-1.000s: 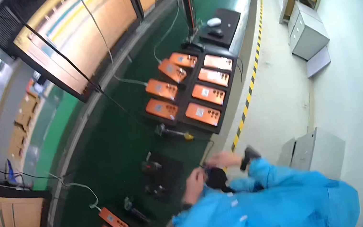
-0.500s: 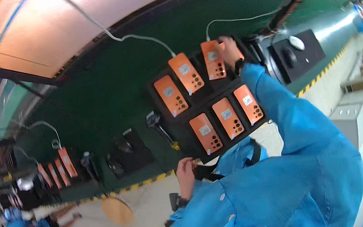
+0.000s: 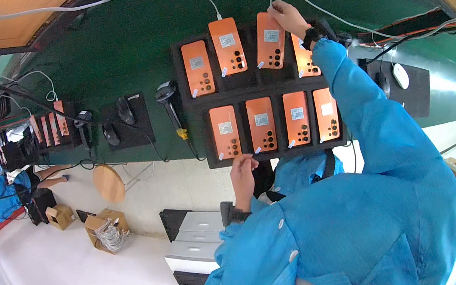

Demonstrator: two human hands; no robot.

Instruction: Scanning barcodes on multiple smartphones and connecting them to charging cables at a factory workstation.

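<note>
Two orange phones on white cables

At the front tray's near edge, the left hand is half curled, content unclear. Four front phones show no cable. In the back tray, both middle phones are connected, both end phones show none. At the far edge, the skewed phone lies just left of the right hand; narrow fingers touch its top, whether they grip it I cannot tell
</note>
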